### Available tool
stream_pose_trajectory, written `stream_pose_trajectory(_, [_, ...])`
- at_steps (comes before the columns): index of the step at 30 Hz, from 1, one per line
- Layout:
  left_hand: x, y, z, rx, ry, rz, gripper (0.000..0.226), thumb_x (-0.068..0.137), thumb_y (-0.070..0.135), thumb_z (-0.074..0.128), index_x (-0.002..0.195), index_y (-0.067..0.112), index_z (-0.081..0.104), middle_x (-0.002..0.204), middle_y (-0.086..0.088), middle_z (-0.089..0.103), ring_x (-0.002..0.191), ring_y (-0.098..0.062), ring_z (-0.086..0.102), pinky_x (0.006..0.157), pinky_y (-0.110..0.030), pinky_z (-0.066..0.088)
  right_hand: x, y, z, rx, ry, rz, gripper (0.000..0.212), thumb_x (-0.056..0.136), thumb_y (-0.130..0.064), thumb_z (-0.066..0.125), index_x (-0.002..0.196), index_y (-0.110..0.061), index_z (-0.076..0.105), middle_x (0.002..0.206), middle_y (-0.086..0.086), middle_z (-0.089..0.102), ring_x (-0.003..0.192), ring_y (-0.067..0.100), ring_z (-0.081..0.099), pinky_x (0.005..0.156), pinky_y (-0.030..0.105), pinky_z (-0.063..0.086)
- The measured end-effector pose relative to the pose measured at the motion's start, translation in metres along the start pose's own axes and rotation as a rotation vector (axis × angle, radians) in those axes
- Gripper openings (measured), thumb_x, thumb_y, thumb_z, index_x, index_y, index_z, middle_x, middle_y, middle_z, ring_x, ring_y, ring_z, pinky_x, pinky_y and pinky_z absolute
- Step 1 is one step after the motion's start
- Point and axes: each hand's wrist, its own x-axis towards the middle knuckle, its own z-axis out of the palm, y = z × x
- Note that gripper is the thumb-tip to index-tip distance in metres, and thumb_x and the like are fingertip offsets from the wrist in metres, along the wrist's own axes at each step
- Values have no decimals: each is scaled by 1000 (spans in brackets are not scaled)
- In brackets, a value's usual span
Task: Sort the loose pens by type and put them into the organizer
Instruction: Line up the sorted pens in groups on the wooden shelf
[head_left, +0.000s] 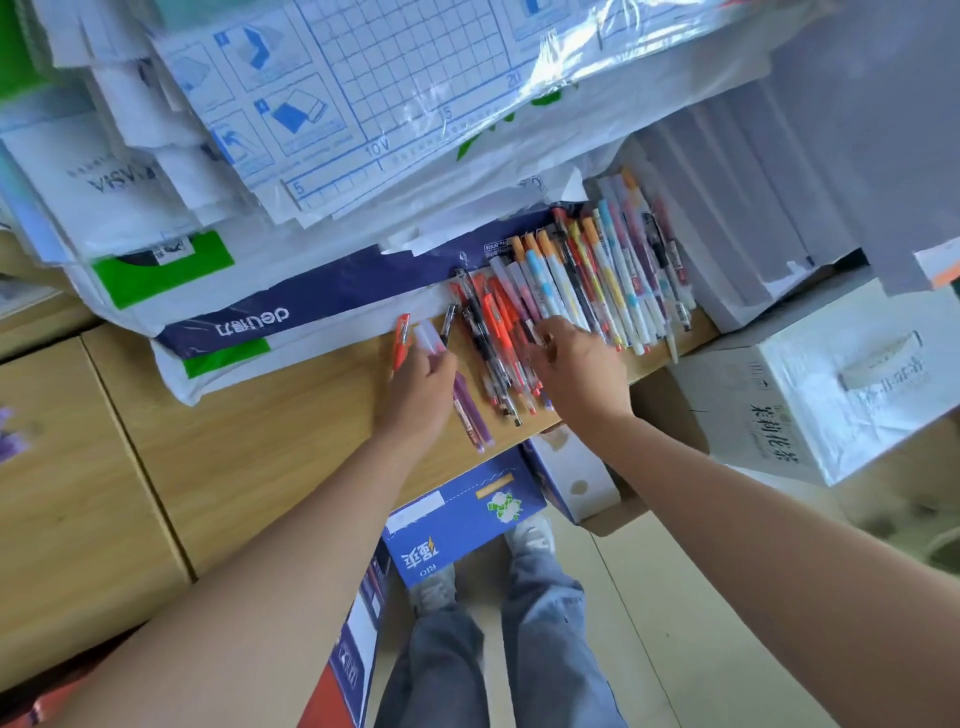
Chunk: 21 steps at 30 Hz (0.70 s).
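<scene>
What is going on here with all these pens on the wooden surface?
A person is sorting pens. The left hand grips a small bunch of pens, a red pen among them. The right hand reaches over the red and black pens lying on the wooden surface; whether it pinches one is hidden. White pens with orange caps lie further right. No organizer shows.

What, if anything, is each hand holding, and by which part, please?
The left hand grips a few pens by their barrels, capped ends fanning out above it. The right hand touches the pen row; whether it grips one cannot be told.
</scene>
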Motion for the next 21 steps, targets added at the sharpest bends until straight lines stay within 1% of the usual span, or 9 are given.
stream_pose_trajectory(2, [1,3,4,-12,-26,17,23,95,32,41,85,12,48,82,-8,57,74,-25,52,71,-38,43,9,8,-3,-146,-37,23,26,96,-26,49,115,-11,58,87,8,66,74,28,62,59,32,50])
stream_pose_trajectory(5, [-1,4,8,-10,-32,16,22,98,30,40,81,16,44,78,-7,53,69,-22,47,65,-35,37,17,9,2,-345,-82,-22,21,98,-22,47,115,-10,51,94,7,63,77,27,64,55,29,38])
stream_pose_trajectory(8, [-5,7,11,44,-21,7,24,100,30,38,87,12,46,74,-4,48,63,-19,43,59,-32,32,22,9,6,-408,-93,-3,16,99,-19,47,111,-9,45,96,8,63,81,29,66,54,31,36])
stream_pose_trajectory(10, [-8,9,12,88,-23,0,26,101,31,37,93,9,49,75,-4,48,63,-17,44,56,-31,32,27,10,6,-419,-110,-12,22,99,-21,47,116,-8,43,94,6,62,81,29,65,54,31,34])
stream_pose_trajectory(12, [-6,10,13,86,-34,-12,28,101,31,36,98,7,50,77,-5,49,64,-17,45,56,-30,32,32,10,7,-428,-116,-30,27,98,-19,48,121,-7,40,91,6,63,77,29,65,50,30,31])
stream_pose_trajectory(14, [-3,10,12,66,-46,-25,28,101,32,36,99,8,51,81,-7,53,66,-17,47,58,-29,35,38,7,8,-448,-139,-55,22,96,-17,50,115,-7,44,86,6,63,75,28,64,48,28,29])
stream_pose_trajectory(17, [0,8,12,30,-45,-41,29,101,33,38,97,8,51,87,-12,57,76,-21,52,68,-34,41,45,3,9,-395,-177,-59,15,93,-21,51,101,-8,47,77,5,53,71,26,57,54,30,34])
stream_pose_trajectory(19, [3,7,12,12,-41,-57,29,101,33,38,99,6,52,87,-11,56,75,-20,51,68,-34,41,46,2,8,-344,-179,-77,11,92,-22,48,90,-11,46,73,4,49,69,27,56,54,30,33])
stream_pose_trajectory(21, [6,6,12,-5,-40,-74,28,101,33,39,98,8,51,85,-11,55,69,-19,48,64,-33,38,45,3,6,-349,-174,-122,16,94,-25,47,85,-13,42,71,3,48,70,28,58,54,29,33])
